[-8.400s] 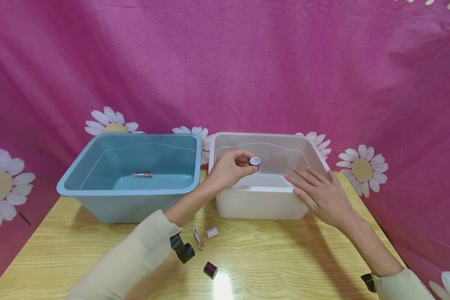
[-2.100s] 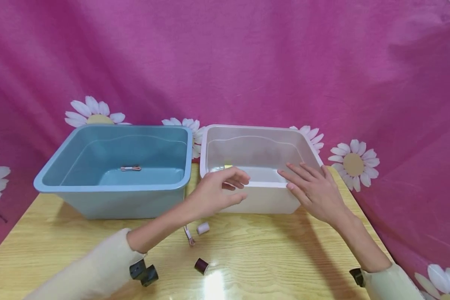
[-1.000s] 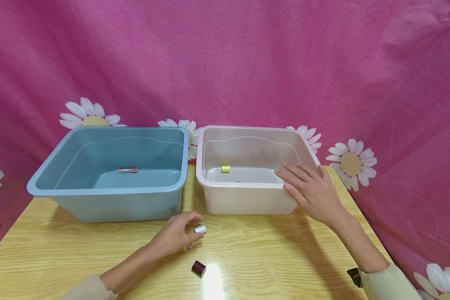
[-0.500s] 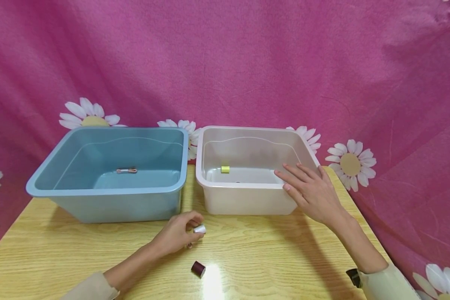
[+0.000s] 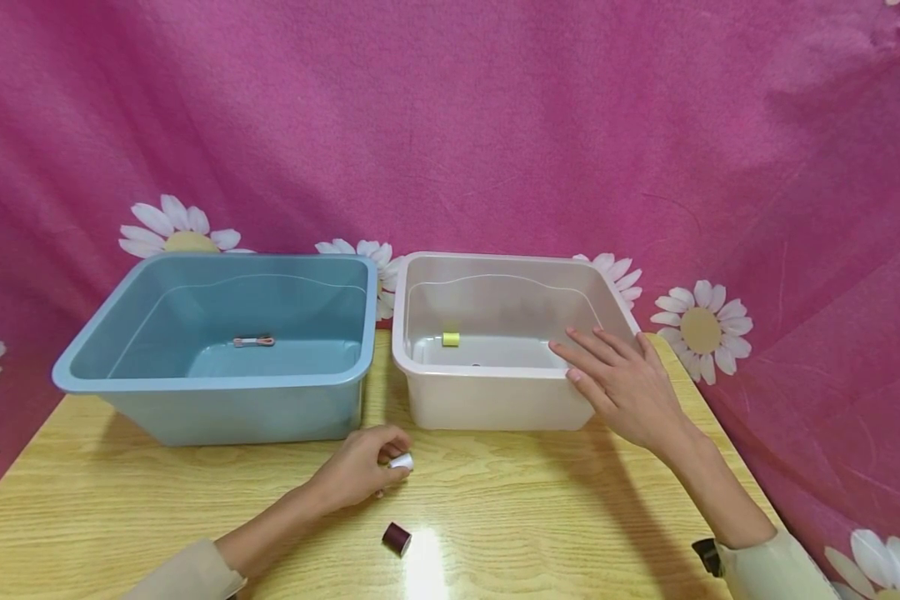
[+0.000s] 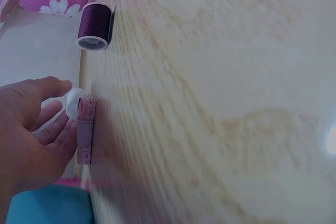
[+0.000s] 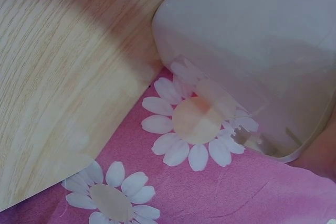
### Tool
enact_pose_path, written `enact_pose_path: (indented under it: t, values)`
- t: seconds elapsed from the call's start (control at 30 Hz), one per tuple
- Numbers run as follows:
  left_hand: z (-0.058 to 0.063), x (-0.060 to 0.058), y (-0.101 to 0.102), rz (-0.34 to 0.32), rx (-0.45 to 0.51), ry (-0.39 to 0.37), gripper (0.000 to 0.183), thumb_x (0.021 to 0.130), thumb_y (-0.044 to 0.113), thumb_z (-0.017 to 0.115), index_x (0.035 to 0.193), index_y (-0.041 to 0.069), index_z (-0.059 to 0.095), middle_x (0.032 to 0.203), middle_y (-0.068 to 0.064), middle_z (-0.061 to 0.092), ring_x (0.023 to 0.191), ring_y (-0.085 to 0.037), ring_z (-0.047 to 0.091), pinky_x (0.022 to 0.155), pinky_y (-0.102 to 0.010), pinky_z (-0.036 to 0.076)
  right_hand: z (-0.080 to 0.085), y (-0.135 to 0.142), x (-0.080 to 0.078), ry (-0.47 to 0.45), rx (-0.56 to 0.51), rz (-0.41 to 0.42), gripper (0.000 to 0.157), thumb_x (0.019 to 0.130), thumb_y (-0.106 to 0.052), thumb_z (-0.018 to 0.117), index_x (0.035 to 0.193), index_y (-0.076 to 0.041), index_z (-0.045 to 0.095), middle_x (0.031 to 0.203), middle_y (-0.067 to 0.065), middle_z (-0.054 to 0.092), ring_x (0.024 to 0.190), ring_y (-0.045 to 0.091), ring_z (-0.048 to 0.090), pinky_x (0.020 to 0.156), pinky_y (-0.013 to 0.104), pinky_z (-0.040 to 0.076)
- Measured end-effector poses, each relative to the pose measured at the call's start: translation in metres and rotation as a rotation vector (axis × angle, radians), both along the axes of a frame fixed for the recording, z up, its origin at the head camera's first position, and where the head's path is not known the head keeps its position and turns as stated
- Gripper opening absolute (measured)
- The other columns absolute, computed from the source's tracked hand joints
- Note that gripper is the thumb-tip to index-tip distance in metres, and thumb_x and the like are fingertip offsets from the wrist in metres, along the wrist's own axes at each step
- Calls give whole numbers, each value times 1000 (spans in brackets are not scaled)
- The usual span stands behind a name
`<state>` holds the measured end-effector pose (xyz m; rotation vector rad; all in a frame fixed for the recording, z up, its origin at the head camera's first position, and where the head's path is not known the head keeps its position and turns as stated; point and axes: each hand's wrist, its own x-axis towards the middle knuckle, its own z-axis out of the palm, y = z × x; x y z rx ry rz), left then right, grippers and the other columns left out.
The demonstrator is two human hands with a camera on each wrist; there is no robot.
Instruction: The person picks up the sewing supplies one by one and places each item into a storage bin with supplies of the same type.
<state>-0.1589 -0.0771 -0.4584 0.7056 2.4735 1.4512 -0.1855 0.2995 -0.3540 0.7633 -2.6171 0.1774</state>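
Observation:
A white thread spool [image 5: 402, 462] lies between the thumb and fingers of my left hand [image 5: 356, 468], which pinches it low over the table. Right beside it, the left wrist view shows a folded pink measuring tape [image 6: 85, 140]; the head view has it mostly hidden behind the hand. Nearer to me lies a dark maroon thread spool [image 5: 397, 538]. My right hand [image 5: 630, 387] rests on the right front rim of the white bin [image 5: 495, 408], fingers extended. In that bin sits a yellow thread spool [image 5: 451, 339]; a small dark spot shows by its front wall.
To the left stands a blue bin [image 5: 232, 412] with a small folded pinkish bundle [image 5: 254, 341] inside. Both bins stand towards the back of the wooden table [image 5: 532, 517]. A pink flowered cloth [image 5: 450, 125] hangs behind them.
Earlier my left hand held a greyish-lilac spool over the white bin, then came away without it. It moved down to the white spool and now pinches it. The right hand stays put.

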Motion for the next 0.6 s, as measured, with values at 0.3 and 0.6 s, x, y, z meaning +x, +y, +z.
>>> enact_pose_path:
  t: [0.3,0.6]
  values:
    - [1,-4,4,-1,-62,36,23,88,2,73,110,-4,67,100,-7,68,91,-18,65,78,-30,55,0,-1,0,2,-6,7,43,102,-36,53,144,-29,56,149,2,50,134,39,44,105,72,19]
    - [0,-4,3,-14,-91,35,23,87,2,74,108,-4,68,94,-4,68,88,-18,64,71,-26,55,-1,0,-1,12,-1,8,42,102,-36,53,143,-29,56,148,2,51,133,39,45,105,72,20]
